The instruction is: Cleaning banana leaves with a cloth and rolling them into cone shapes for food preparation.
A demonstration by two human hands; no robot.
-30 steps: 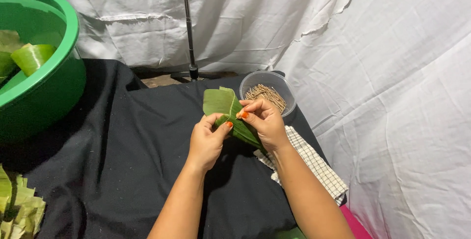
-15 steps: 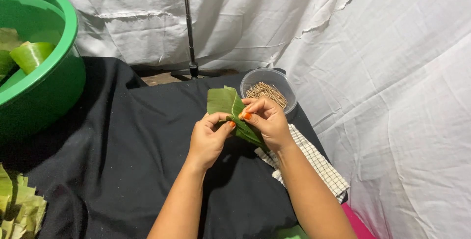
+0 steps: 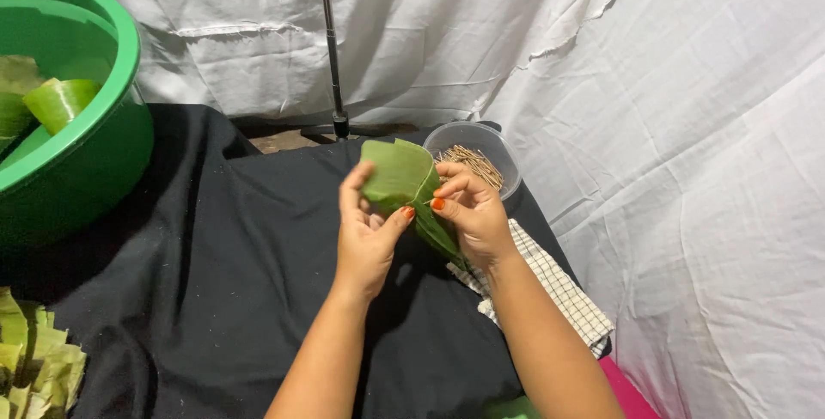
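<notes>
Leaf sits pinched between fingers of left hand and right hand.

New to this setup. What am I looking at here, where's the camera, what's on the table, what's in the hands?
No machine here: a person works with bare hands. The one camera sits on the person's head and looks down, so the arms enter from the bottom edge. The left hand and right hand both pinch a folded green leaf above a black cloth. Behind the leaf stands a clear tub of thin sticks. A checked cloth lies under the right forearm. At left, a green basin holds more leaves, and a stack of leaf pieces lies in the near corner.
</notes>
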